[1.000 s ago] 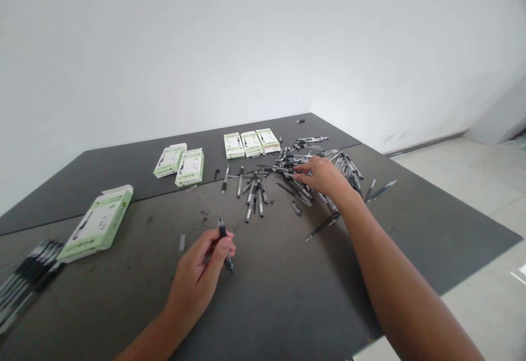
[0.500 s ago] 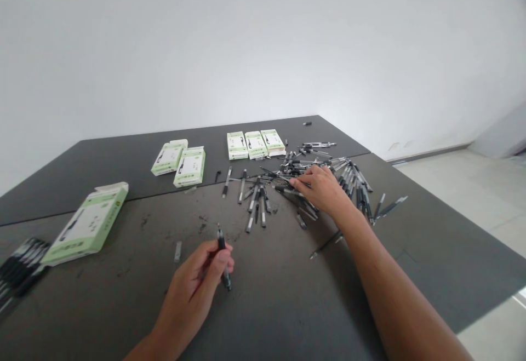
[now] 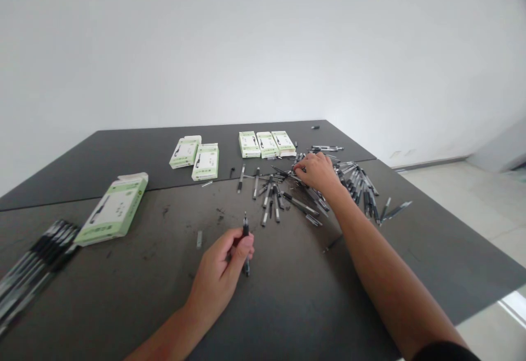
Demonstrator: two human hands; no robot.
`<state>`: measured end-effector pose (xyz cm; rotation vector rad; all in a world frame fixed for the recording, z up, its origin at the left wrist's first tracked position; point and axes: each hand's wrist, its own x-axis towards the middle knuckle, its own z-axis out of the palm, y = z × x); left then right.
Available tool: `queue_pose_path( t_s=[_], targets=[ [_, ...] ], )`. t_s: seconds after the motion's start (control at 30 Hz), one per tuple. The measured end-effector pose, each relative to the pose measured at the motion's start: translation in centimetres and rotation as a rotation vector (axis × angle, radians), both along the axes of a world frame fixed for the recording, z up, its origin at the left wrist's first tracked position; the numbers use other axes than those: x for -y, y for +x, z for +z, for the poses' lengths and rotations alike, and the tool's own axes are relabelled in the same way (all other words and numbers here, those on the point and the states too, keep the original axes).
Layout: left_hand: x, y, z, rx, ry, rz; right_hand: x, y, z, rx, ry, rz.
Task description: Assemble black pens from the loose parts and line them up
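Note:
My left hand point(image 3: 230, 259) holds an uncapped pen point(image 3: 246, 243) upright over the near table, its tip pointing away from me. The pen has a black grip and a clear barrel. At the pile of loose pens point(image 3: 361, 188) on the right, my right hand point(image 3: 318, 172) reaches in with its fingers bent down and drawn together. What those fingertips pinch, if anything, is hidden among the pens. Several separate pens point(image 3: 271, 202) lie fanned out just left of the pile.
A green and white pen box point(image 3: 113, 210) lies at left beside a row of pens point(image 3: 39, 259). Two more boxes point(image 3: 205, 162) lie farther back, and three boxes point(image 3: 267, 144) sit side by side behind the pile. A small clear piece point(image 3: 199, 239) rests near my left hand.
The view has turned left, so the table's things appear farther right. My right hand has moved deeper into the pile, and some pens under it have shifted. My left hand still holds its pen.

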<state>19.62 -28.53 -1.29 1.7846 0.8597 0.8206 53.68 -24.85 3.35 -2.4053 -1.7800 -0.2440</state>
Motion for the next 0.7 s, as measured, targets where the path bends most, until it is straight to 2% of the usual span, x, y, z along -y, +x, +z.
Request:
queue_pose_path(
  t_s=[0.27,0.7],
  targets=[
    [0.0,0.0,0.0,-0.006,0.02,-0.011,-1.4,1.2,0.0,0.058,-0.083,-0.045],
    [0.0,0.0,0.2,-0.029,0.058,-0.006,-2.0,1.4,-0.6,0.062,-0.141,-0.043]
  ],
)
